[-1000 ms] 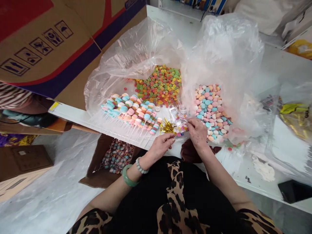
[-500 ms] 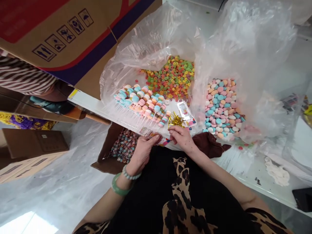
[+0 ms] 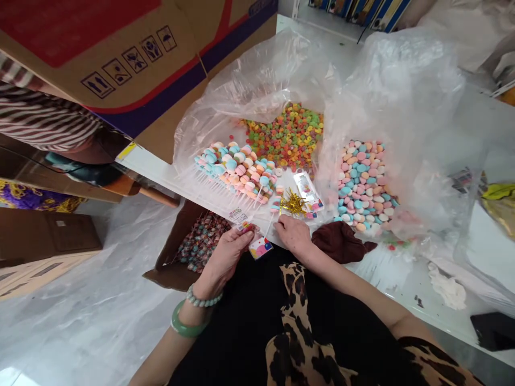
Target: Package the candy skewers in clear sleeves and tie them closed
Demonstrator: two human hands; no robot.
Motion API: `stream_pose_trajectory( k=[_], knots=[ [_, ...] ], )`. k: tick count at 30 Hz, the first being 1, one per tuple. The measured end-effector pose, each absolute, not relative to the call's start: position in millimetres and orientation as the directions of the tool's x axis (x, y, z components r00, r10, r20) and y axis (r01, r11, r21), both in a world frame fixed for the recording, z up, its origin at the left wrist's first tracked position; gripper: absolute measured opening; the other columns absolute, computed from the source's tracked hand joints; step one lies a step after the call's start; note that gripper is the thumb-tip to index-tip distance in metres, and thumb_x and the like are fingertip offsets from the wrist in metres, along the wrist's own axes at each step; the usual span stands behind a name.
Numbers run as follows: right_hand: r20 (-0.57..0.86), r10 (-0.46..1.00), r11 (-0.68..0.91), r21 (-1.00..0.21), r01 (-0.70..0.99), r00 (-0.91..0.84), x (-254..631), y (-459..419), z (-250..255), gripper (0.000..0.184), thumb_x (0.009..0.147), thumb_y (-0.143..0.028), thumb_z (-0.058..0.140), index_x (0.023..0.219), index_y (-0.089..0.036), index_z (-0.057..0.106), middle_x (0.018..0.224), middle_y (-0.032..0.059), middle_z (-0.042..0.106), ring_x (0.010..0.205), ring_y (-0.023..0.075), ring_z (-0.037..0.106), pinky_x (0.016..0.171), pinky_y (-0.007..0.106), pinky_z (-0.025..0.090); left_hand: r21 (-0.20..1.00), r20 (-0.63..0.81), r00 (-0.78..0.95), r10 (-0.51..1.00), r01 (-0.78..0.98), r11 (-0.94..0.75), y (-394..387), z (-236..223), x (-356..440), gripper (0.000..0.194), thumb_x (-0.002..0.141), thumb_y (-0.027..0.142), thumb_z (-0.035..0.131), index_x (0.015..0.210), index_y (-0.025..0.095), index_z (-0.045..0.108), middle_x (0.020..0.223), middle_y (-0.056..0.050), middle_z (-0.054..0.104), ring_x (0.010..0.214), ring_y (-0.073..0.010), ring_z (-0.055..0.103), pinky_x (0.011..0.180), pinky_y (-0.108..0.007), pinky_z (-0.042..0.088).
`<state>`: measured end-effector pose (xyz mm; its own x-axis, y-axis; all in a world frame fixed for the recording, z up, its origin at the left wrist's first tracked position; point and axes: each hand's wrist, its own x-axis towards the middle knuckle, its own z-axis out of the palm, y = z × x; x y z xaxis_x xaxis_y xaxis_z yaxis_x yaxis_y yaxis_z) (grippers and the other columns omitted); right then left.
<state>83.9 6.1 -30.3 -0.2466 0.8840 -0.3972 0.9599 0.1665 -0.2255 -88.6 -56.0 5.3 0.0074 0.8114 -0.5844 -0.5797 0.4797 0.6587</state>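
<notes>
The hands are just apart. The left hand pinches a small printed card. The right hand, its grip unclear, lies nearest gold tinsel ties at its 12 o'clock, with pastel candy sticks at 10 o'clock, inside a clear plastic bag on the counter.

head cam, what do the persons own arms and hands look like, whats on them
Both hands are bare, with no gloves. The left hand has a green jade-like bangle and a strand of pale round beads at the wrist. The right hand shows no jewellery. The right sleeve is leopard print, on a black top.
</notes>
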Motion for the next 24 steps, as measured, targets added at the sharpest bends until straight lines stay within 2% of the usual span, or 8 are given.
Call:
stream_pose_trajectory(
  k=[4,8,11,14,16,18,21,24],
  knots=[
    [-0.396,0.900,0.140,-0.130,0.982,-0.180,81,4,-33,0.039,0.099,-0.045,0.037,0.104,-0.018,0.066,0.095,0.0109,0.074,0.088,0.0252,0.069,0.072,0.032,0.045,0.667,-0.592,0.033,0.805,-0.540,0.513,-49,1,-82,0.039,0.063,0.036,0.085,0.092,0.013,0.072,0.080,-0.007,0.074,0.065,-0.0144,0.066,0.060,-0.024,0.053],
    [-0.346,0.903,0.214,-0.156,0.964,-0.256,68,2,-35,0.051,0.100,-0.052,0.032,0.105,-0.014,0.064,0.096,0.0167,0.073,0.089,0.0270,0.070,0.073,0.033,0.047,0.679,-0.595,0.034,0.803,-0.514,0.524,-54,4,-78,0.033,0.064,0.033,0.084,0.087,0.015,0.068,0.073,-0.002,0.070,0.056,-0.0114,0.061,0.052,-0.022,0.048],
    [-0.330,0.893,0.260,-0.176,0.949,-0.306,62,3,-40,0.044,0.101,-0.042,0.034,0.113,-0.009,0.061,0.096,0.0193,0.072,0.088,0.0272,0.070,0.073,0.034,0.049,0.673,-0.617,0.050,0.785,-0.483,0.560,-64,6,-80,0.023,0.059,0.020,0.082,0.072,0.015,0.064,0.065,0.000,0.066,0.056,-0.0106,0.059,0.054,-0.020,0.047],
    [-0.327,0.910,0.193,-0.212,0.958,-0.255,65,6,-44,0.033,0.096,-0.025,0.039,0.113,-0.009,0.062,0.096,0.0173,0.073,0.090,0.0257,0.070,0.074,0.033,0.048,0.667,-0.636,0.053,0.770,-0.464,0.583,-74,7,-83,0.023,0.058,0.017,0.081,0.068,0.015,0.061,0.065,-0.001,0.067,0.058,-0.0123,0.061,0.057,-0.021,0.048],
    [-0.340,0.925,0.059,-0.317,0.947,-0.171,74,9,-45,0.026,0.091,-0.023,0.043,0.097,-0.014,0.067,0.090,0.0127,0.074,0.086,0.0234,0.069,0.073,0.031,0.048,0.673,-0.625,0.056,0.779,-0.467,0.573,-76,10,-84,0.025,0.061,0.022,0.083,0.076,0.015,0.064,0.068,-0.002,0.069,0.058,-0.0126,0.061,0.056,-0.022,0.048],
    [-0.368,0.924,-0.114,-0.526,0.843,-0.104,86,10,-45,0.023,0.086,-0.025,0.046,0.075,-0.018,0.064,0.075,0.0061,0.071,0.072,0.0192,0.067,0.067,0.028,0.047,0.687,-0.602,0.062,0.796,-0.468,0.556,-75,15,-84,0.034,0.063,0.027,0.085,0.091,0.016,0.068,0.075,-0.003,0.072,0.060,-0.0135,0.063,0.057,-0.023,0.049],
    [-0.396,0.918,-0.338,-0.816,0.469,-0.028,106,5,-40,0.021,0.079,-0.031,0.052,0.061,-0.021,0.055,0.055,-0.0028,0.059,0.047,0.0127,0.054,0.053,0.025,0.042,0.719,-0.571,0.074,0.817,-0.435,0.542,-65,24,-80,0.043,0.064,0.032,0.085,0.102,0.017,0.071,0.084,-0.005,0.075,0.065,-0.0157,0.066,0.059,-0.025,0.050],
    [-0.411,0.911,-0.410,-0.905,0.109,0.015,125,-2,-29,0.017,0.072,-0.034,0.061,0.063,-0.021,0.056,0.051,-0.0060,0.052,0.039,0.0097,0.044,0.044,0.024,0.035,0.780,-0.524,0.049,0.850,-0.374,0.502,-48,33,-73,0.034,0.065,0.036,0.084,0.089,0.014,0.075,0.084,-0.008,0.075,0.066,-0.0152,0.064,0.059,-0.025,0.049]
  ],
)
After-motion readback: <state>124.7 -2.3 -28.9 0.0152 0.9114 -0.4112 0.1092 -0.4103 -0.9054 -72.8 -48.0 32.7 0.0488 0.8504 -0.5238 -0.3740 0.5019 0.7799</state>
